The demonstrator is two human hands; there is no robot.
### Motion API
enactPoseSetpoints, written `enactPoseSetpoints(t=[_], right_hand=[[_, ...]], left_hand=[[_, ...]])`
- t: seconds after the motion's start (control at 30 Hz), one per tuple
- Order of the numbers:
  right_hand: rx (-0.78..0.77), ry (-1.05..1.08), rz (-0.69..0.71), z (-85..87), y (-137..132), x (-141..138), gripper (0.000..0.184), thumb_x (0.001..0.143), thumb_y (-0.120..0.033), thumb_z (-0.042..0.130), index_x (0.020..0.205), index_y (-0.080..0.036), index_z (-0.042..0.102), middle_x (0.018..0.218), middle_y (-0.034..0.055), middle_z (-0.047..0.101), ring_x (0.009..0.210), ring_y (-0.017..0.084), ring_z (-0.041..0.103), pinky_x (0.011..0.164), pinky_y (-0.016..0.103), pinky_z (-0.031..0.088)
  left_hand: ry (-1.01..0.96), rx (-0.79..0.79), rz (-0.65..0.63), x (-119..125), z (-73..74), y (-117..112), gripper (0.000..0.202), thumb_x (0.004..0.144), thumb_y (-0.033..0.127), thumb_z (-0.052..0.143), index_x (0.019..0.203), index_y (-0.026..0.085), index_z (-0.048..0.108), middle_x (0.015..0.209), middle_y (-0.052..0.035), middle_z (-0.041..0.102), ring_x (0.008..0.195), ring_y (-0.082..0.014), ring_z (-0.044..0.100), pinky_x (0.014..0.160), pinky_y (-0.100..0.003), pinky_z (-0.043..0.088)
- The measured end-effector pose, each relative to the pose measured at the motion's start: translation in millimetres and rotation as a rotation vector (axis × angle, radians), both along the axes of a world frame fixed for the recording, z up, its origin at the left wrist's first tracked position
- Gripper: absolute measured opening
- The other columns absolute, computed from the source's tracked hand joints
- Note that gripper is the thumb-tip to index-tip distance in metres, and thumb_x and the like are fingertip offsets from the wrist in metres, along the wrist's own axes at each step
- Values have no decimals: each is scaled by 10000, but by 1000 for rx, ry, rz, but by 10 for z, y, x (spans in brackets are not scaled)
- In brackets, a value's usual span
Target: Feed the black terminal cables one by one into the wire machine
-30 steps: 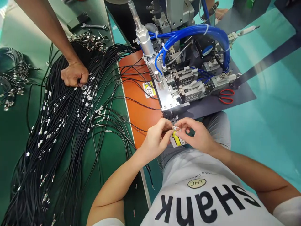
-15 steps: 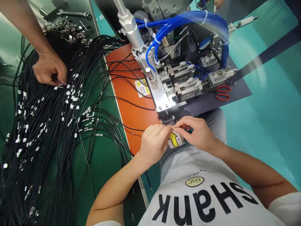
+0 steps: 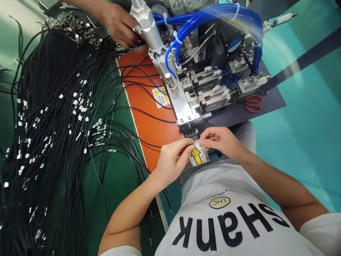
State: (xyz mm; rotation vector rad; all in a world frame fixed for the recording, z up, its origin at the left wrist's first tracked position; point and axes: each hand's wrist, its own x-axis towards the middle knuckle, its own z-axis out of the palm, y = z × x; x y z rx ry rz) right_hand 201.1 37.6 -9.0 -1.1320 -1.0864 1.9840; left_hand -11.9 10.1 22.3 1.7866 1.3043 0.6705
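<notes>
My left hand (image 3: pixel 174 156) pinches the end of a black cable (image 3: pixel 150 144), which runs in from the left across the orange plate. Just right of it, my right hand (image 3: pixel 220 142) is closed, thumb against forefinger, at the cable's tip. Small pale strands (image 3: pixel 197 141) show between the two hands; what the right fingertips grip is too small to make out. Both hands are in front of the machine's dark fixture (image 3: pixel 189 132), above a label with a yellow arrow (image 3: pixel 196 156).
Black cables with shiny metal ends (image 3: pixel 50 89) cover the green table at left. A co-worker's hand (image 3: pixel 119 25) reaches beside the machine's metal cylinder (image 3: pixel 151 32). Blue air hoses (image 3: pixel 213 14) arch overhead. Red-handled scissors (image 3: pixel 253 104) lie on the dark base plate at right.
My right fingertips have moved slightly right, opening a small gap between my hands. The co-worker's hand has gone from the cable pile up and right toward the machine.
</notes>
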Motion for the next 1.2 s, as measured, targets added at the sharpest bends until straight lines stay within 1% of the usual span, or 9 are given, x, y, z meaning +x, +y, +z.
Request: enactPoseSetpoints(t=[0.13,0.33,0.5,0.67,0.83,0.93,1.03,1.13,1.2], right_hand=[[7,-7,10,-25,-20,-54,152,766,-294,795,828,-177,721,731,-2,687,644,106,611,622,237,514],[94,-68,-97,-22,-115,-160,149,778,-306,787,848,-189,725,740,-4,679,612,107,607,576,235,523],[131,-41,-98,-25,-132,-155,140,814,-319,756,847,-190,712,746,-6,661,610,106,594,579,243,512],[236,-99,-102,14,-159,-191,110,852,-284,709,827,-184,670,732,-13,634,614,103,558,585,251,455],[336,-175,-107,27,-221,-228,82,885,-244,654,833,-189,623,744,-17,605,624,105,544,594,262,420],[354,-183,-96,22,-251,-246,71,901,-238,625,846,-195,613,764,-12,603,644,111,547,612,268,427],[359,-204,-111,21,-262,-276,79,907,-231,605,836,-197,600,758,-7,600,667,121,554,627,275,426],[350,-223,-124,20,-249,-294,93,908,-245,595,826,-201,592,749,-3,603,663,129,560,619,278,425],[355,-234,-123,19,-235,-292,100,908,-263,596,827,-205,591,752,-3,609,653,130,563,617,280,427]], left_hand=[[1,22,36,17,-33,-11,87,920,227,613,956,196,685,844,-3,729,663,-98,664,619,-192,500],[-67,12,117,41,-61,-14,111,914,229,621,1015,202,659,859,2,726,713,-97,673,648,-182,528],[-167,-114,99,36,-30,13,138,916,234,622,1047,196,643,813,2,699,704,-101,658,670,-203,537],[-265,-149,64,53,-15,24,211,874,229,674,1077,190,632,934,-35,657,754,-114,621,642,-225,527],[-368,-53,169,125,-42,0,84,855,238,702,922,188,695,895,-36,650,742,-116,614,616,-225,522],[-482,-165,268,158,-66,-1,125,882,301,670,858,178,670,893,-32,632,580,-73,560,496,-218,480],[-531,-275,336,161,-71,15,202,875,350,678,807,171,613,799,-8,609,512,-54,499,471,-214,430],[-528,-348,318,126,-53,38,218,883,379,667,843,170,619,695,16,573,520,-61,485,491,-205,409],[-497,-377,256,89,-36,55,217,885,381,663,926,168,661,729,1,596,577,-77,520,540,-211,447]])
